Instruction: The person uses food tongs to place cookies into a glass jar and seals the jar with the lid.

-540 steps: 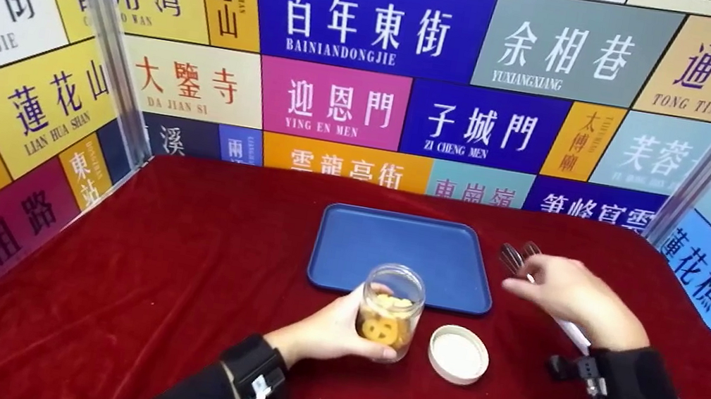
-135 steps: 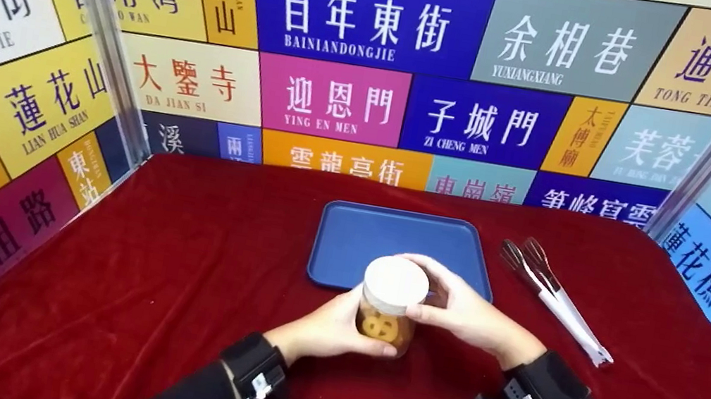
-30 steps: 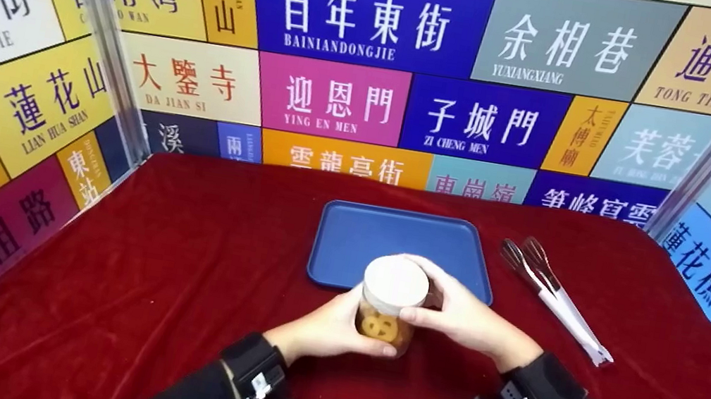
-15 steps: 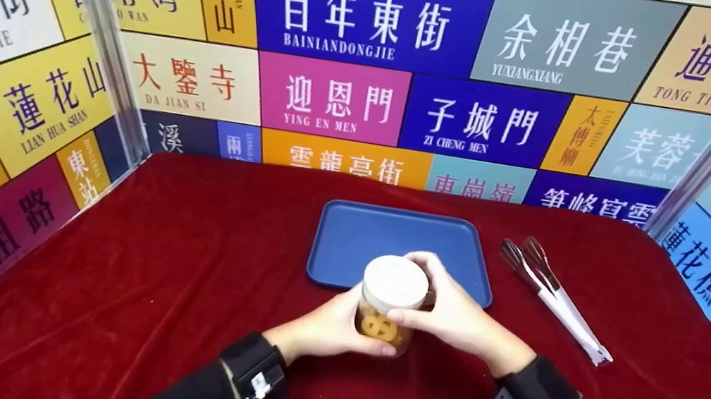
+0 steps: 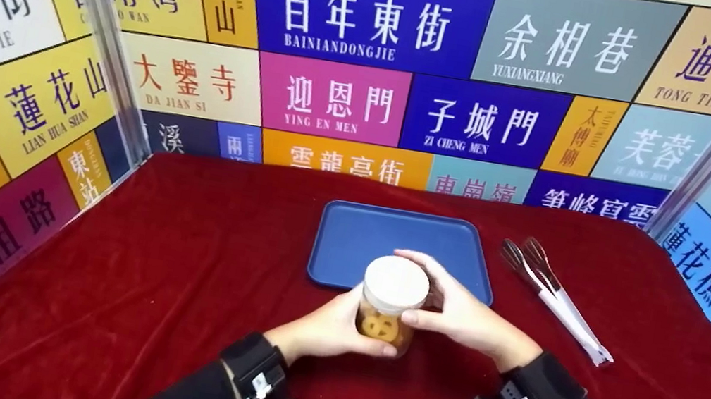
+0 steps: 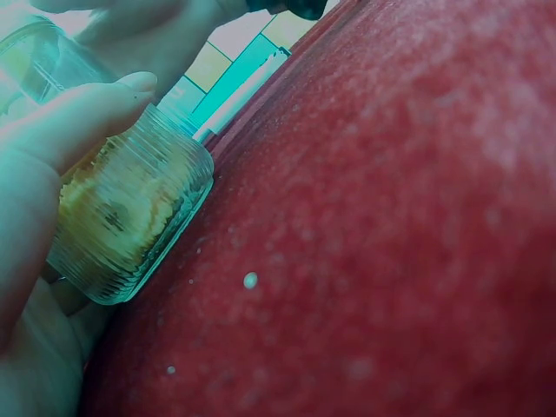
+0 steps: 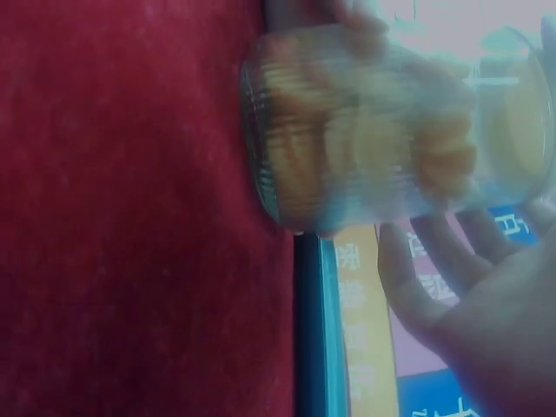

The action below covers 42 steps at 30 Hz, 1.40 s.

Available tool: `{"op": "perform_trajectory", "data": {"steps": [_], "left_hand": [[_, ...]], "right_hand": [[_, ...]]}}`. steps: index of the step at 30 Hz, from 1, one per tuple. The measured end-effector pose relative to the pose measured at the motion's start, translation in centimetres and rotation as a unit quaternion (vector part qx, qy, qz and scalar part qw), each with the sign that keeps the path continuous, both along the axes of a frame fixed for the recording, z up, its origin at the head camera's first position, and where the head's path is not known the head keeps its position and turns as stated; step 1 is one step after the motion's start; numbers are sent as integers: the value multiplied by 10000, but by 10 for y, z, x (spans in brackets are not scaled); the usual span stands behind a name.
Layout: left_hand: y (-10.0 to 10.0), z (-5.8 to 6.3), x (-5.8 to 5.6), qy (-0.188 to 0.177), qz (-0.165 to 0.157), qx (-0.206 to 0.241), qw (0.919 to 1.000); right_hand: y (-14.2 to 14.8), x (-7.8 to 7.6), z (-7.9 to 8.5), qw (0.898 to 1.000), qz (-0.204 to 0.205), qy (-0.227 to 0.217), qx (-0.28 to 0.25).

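Note:
A clear ribbed jar (image 5: 382,331) of yellow ring-shaped cookies stands upright on the red cloth, just in front of the blue tray (image 5: 407,236). A white lid (image 5: 395,283) sits on its mouth. My left hand (image 5: 335,328) grips the jar's lower body from the left, thumb across the front. From the right, my right hand (image 5: 468,321) holds the lid's rim between thumb and fingers. In the left wrist view the jar's base (image 6: 130,217) rests on the cloth. The right wrist view shows the jar (image 7: 365,130) blurred, with several fingers of the right hand (image 7: 495,295) beside its upper part.
White-handled tongs (image 5: 560,303) with dark heads lie on the cloth to the right of the tray. Panels with large lettering (image 5: 370,16) stand behind and at both sides, with clear corner posts (image 5: 113,40). Red cloth (image 5: 189,259) covers the table.
Eighteen seconds ago the lid lay on the cloth and my right hand was at the tongs; now the lid is on the jar. Within the last second my right hand twisted back and forth slightly.

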<state>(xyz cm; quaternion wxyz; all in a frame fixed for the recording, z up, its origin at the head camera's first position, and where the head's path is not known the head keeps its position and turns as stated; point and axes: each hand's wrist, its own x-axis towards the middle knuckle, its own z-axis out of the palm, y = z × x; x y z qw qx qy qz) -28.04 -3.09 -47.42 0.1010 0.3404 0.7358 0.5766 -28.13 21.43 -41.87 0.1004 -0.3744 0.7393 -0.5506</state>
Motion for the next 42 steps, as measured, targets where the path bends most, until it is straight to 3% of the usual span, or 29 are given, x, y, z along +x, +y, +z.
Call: {"op": "perform_trajectory", "data": {"steps": [6,28,34,39,42], "left_hand": [[0,1,1,-32,-23,32,10000],[-1,0,0,20,1,29,10000],[-1,1,1,-18,-104,131,9999],[0,1,1,76,-125,154,9998],[0,1,0,140,-119,153,9997]], "right_hand": [[4,-3,-1,9990,352,-178,-187],[-1,2,3,9992,-309,123,239],[-8,7,5,9957,-820,237,355],[-16,13,5,9853,-1518,463,632],[-17,15,6,9820,-1670,513,716]]}}
